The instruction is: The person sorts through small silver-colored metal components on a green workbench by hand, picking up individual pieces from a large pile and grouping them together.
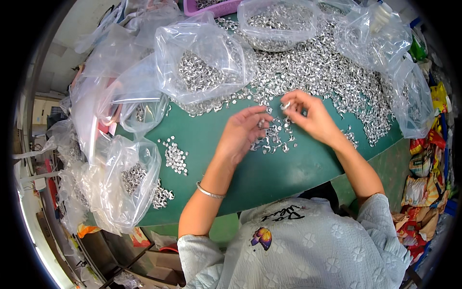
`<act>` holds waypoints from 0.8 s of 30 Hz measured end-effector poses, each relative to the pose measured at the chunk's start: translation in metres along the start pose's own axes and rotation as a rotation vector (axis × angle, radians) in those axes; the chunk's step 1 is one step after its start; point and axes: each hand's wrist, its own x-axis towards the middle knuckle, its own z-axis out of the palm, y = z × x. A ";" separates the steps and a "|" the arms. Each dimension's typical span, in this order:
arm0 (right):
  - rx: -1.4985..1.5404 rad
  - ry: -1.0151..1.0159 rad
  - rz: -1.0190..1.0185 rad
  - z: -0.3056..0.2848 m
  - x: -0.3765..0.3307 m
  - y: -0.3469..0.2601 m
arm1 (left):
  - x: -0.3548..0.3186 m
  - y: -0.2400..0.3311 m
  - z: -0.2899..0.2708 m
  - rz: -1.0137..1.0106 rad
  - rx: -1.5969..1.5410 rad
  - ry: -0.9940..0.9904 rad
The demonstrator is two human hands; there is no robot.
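R hand [313, 118] grip pinching metal part [286, 105], prob. for fine control; L hand [239, 134] grip half-curled, can't tell if holding. Small pile [275, 138] btwn heap [308, 72] & tabletop [269, 178] front edge, prob. for reach; bags [166, 62] twd far edge.

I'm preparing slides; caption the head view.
Left hand and right hand over small silvery parts on a green table, near clear bags.

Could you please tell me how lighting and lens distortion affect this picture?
In the head view, black curved borders frame the scene; the near edge of the green table bows; glare streaks the lower-left plastic bag; the metal pieces glint; at lower left, a bright strip looks washed out.
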 end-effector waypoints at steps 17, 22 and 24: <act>-0.923 0.045 -0.389 0.013 0.042 0.015 | 0.048 -0.012 -0.014 0.703 1.331 0.320; -1.059 0.049 -0.472 0.009 0.043 0.022 | 0.022 -0.004 -0.017 0.539 1.370 0.291; -1.058 0.052 -0.488 0.007 0.042 0.022 | 0.015 0.001 -0.022 0.526 1.347 0.201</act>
